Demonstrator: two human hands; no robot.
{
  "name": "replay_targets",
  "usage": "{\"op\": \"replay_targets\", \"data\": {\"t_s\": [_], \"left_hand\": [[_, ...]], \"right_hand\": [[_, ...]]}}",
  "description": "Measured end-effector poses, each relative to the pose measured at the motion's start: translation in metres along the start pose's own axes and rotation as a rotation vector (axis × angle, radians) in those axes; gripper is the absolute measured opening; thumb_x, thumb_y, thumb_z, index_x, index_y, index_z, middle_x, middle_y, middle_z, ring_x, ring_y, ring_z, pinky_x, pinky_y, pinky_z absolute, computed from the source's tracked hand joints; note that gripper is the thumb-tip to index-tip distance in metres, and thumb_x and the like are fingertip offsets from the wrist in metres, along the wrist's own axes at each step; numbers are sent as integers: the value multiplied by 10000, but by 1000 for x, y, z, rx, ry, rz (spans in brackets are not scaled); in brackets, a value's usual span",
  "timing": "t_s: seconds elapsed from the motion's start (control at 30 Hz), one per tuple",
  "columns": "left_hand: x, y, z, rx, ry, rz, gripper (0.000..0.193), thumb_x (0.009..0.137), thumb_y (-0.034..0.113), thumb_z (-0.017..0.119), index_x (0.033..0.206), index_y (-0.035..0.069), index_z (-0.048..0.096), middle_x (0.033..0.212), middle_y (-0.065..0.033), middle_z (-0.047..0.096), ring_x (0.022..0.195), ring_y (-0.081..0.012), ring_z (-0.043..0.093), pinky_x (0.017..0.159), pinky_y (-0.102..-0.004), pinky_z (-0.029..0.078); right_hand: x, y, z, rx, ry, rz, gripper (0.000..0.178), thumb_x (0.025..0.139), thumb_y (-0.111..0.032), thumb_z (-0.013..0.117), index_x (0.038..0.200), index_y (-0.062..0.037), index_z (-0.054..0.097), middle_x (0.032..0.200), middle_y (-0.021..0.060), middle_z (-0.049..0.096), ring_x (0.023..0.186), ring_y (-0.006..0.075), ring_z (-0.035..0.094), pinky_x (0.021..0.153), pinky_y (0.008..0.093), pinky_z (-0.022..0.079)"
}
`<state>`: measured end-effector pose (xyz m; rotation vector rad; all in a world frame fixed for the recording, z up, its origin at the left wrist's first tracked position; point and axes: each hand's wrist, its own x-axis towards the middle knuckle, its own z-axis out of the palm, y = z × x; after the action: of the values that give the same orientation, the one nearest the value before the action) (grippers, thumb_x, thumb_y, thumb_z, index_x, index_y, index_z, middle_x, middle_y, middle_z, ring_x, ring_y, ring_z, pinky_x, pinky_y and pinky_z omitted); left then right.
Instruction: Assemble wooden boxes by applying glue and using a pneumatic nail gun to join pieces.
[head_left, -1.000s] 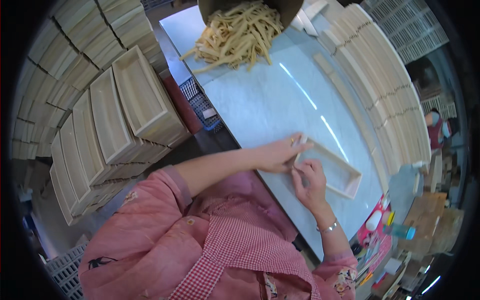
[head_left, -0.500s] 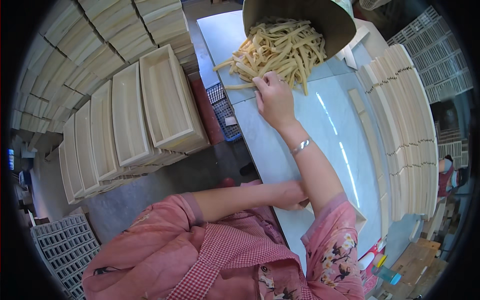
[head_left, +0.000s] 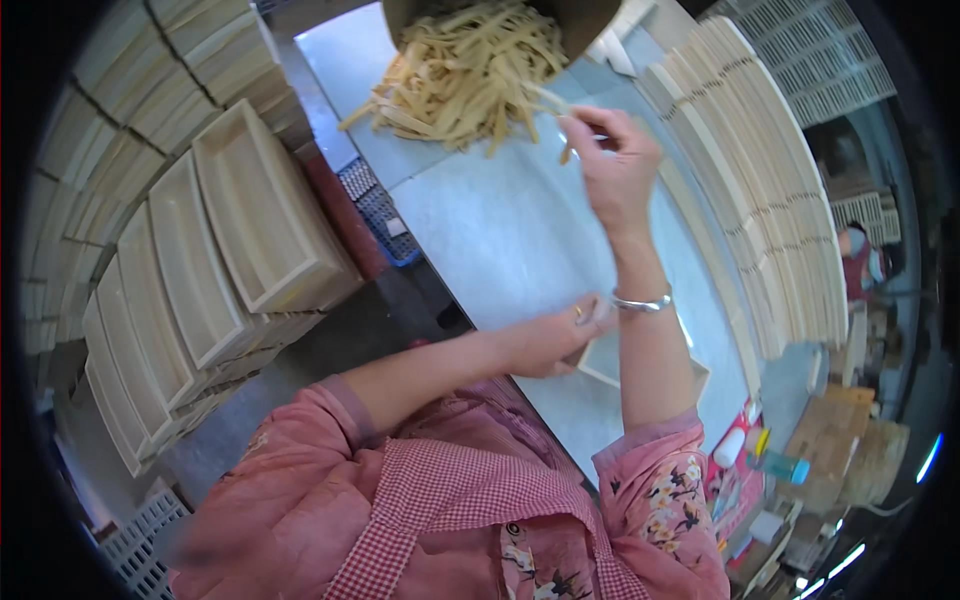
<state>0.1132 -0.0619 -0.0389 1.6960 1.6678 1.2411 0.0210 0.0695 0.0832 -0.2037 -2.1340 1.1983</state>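
Note:
A heap of pale, flat, wood-coloured strips spills from the mouth of a large round container onto the table's far end. Just right of the heap, my right hand is closed in a pinch, with a short strip end showing below the thumb. Closer to me, my left hand is closed at the table's left edge, next to a shallow pale wooden frame or tray. My right forearm hides part of that frame. What the left fingers hold cannot be made out.
Stacks of pale wooden trays stand left of the table. A long row of thin wooden boards lines its right side. A blue basket sits beside the left edge. A bottle with a blue cap lies at right.
My right hand has left the front of the heap, moving right and toward me with a strip pinched in it. My left hand now shows more from behind the right forearm. The view has shifted.

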Motion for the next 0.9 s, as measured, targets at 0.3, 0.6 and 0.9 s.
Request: {"op": "replay_targets", "data": {"t_s": [0.3, 0.6, 0.9], "left_hand": [[7, -10, -11, -64, -113, 58, 1168, 726, -16, 798, 1630, 62, 62, 1510, -308, 387, 1148, -420, 605, 964, -410, 501], [6, 4, -21, -122, -168, -99, 1259, 716, -16, 832, 1637, 68, -21, 1192, -230, 594, 845, -279, 615, 761, -365, 531], [9, 20, -34, -156, -223, -253, 1156, 677, 25, 863, 1591, 17, 155, 1240, -227, 591, 902, -315, 631, 785, -382, 532]], "right_hand": [[-122, 41, -177, -471, -1, 354, 55, 843, -51, 698, 883, -28, 669, 704, 6, 605, 635, 118, 509, 616, 258, 438], [-147, 14, -148, -369, -359, 443, 97, 899, -104, 691, 901, -21, 639, 694, -15, 544, 632, 92, 436, 610, 234, 385], [-159, -1, -145, -248, -478, 389, 101, 871, -125, 694, 903, -30, 678, 637, 3, 531, 602, 121, 438, 597, 272, 388]]}}
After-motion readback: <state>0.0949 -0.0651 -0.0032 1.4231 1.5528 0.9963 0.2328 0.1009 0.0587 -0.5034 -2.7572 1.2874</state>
